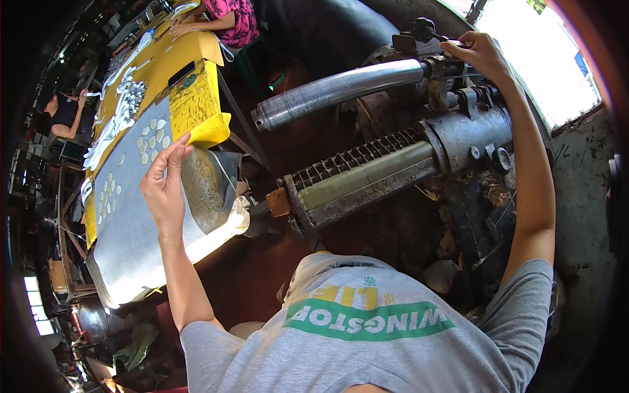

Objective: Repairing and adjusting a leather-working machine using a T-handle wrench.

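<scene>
My left hand (165, 190) is raised over the near table, thumb and forefinger pressed together. Anything between those fingertips is too small to make out. Behind them lies the curled corner of a yellow sheet (211, 131). At the upper right, my right hand (483, 57) grips a black lever handle (452, 46) at the head of a machine. From that head a polished metal tube (341, 92) reaches out to the left. Below it sits a thick metal cylinder (475, 134), joined to a brass-coloured rod (370, 173) with a coil spring (357, 157) alongside.
Several small pale pieces (152, 139) lie on the table's grey covering (141, 226). White strips (128, 98) and a dark phone-like slab (181, 73) rest on the yellow part. A person in a pink patterned shirt (232, 23) works at the far end; another person (69, 118) is at left.
</scene>
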A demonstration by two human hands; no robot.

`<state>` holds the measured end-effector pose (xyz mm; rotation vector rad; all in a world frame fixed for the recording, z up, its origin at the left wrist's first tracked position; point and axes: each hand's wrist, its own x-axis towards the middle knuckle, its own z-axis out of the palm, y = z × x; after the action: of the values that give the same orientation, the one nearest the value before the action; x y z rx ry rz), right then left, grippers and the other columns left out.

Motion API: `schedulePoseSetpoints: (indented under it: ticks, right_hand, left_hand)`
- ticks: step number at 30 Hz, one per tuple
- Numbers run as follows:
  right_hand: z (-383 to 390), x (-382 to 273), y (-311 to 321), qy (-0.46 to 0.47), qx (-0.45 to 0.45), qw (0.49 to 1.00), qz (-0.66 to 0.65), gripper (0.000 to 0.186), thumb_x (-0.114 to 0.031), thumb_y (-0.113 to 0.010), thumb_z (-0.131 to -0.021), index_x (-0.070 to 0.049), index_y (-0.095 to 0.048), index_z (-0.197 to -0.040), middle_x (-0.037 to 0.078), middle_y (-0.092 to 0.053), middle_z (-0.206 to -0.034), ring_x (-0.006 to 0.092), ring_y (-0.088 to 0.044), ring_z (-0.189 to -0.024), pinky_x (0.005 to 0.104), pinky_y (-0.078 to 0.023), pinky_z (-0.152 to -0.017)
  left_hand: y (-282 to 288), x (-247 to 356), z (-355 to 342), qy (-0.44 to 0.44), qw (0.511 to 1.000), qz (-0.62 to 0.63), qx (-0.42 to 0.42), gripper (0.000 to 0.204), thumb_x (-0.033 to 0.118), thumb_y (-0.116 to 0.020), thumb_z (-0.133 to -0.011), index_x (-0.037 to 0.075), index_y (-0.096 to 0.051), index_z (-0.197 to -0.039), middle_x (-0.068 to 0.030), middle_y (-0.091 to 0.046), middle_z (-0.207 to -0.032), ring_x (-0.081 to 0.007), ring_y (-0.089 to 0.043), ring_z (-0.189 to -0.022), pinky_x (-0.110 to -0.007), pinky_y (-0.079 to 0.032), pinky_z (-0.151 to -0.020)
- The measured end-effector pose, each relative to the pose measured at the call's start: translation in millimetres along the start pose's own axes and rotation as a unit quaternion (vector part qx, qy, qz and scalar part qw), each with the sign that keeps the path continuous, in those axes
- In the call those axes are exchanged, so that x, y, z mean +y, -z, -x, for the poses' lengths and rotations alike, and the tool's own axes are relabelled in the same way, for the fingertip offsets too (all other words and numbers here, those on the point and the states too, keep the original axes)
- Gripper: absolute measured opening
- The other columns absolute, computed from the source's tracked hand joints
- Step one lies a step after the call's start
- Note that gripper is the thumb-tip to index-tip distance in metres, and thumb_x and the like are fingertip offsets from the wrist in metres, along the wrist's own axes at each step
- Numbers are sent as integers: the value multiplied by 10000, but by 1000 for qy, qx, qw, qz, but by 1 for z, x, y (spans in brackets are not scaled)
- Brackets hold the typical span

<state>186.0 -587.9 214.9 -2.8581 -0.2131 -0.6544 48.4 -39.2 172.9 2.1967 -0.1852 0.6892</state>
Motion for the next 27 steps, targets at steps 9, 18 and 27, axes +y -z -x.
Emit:
schedulePoseSetpoints:
  ticks: [9,18,27]
  right_hand:
    - [86,-27,31,-65,130,984,-100,609,-525,-783,-703,28,-696,-942,62,-649,-660,115,-604,-614,283,-481,-597]
    - [167,-49,7,-137,274,940,-152,463,-299,-848,-693,-79,-669,-1060,38,-619,-700,100,-569,-633,272,-476,-594]
    - [205,-48,-14,-99,319,933,-131,457,-211,-833,-704,-57,-674,-1104,25,-622,-772,115,-548,-647,269,-469,-637]
  left_hand:
    - [-11,55,-7,-21,999,37,-21,59,103,-707,-846,68,-745,-874,-54,-710,-798,-165,-682,-722,-392,-448,-977]
    - [-50,125,-31,-222,973,24,-53,30,107,-770,-772,112,-752,-796,-43,-731,-914,-225,-621,-1075,-428,-312,-1061]
    - [-44,137,-17,-257,966,-33,-5,299,107,-816,-714,100,-747,-1005,-62,-720,-977,-212,-616,-1058,-357,-420,-965]
